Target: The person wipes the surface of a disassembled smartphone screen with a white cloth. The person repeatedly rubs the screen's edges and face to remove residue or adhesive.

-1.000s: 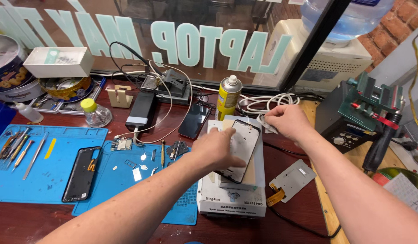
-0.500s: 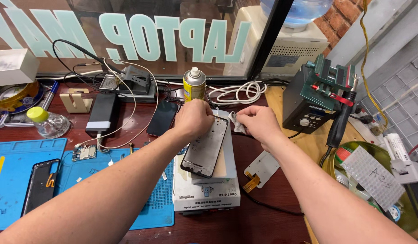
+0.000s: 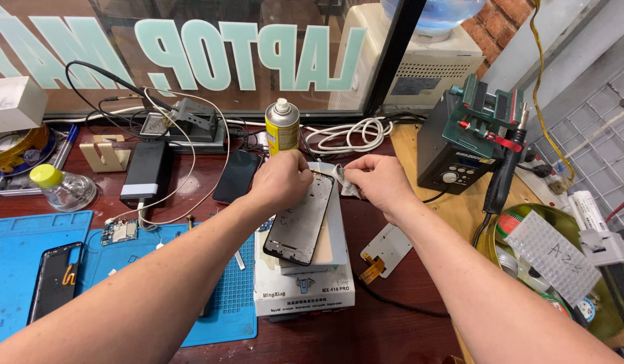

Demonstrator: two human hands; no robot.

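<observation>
head view of a repair bench. the white heating plate unit (image 3: 305,290) stands near the front middle of the dark red tabletop (image 3: 393,323), its left side just beside the blue silicone mat (image 3: 217,317). a bare strip of tabletop lies in front of the unit and to its right, broken only by a small white flex-cable part (image 3: 385,249) and a black cable. the back edge is crowded: a yellow spray can (image 3: 282,127), a coiled white cable (image 3: 346,135), a black power brick (image 3: 146,174) and a dark phone (image 3: 237,176) lie along the window. to the right a soldering station (image 3: 460,152) stands at the tabletop's edge, beside a green tray of parts (image 3: 561,269).

the phone screen frame (image 3: 300,226) lies tilted on top of the heating unit, its upper end under the hands. the left hand (image 3: 282,180) is closed, pinching at the frame's top edge. the right hand (image 3: 379,180) is just beside it, fingers closed on a thin clear film (image 3: 344,180) that stretches between the two hands. a second dark phone (image 3: 54,286) lies well apart on the mat at far left.
</observation>
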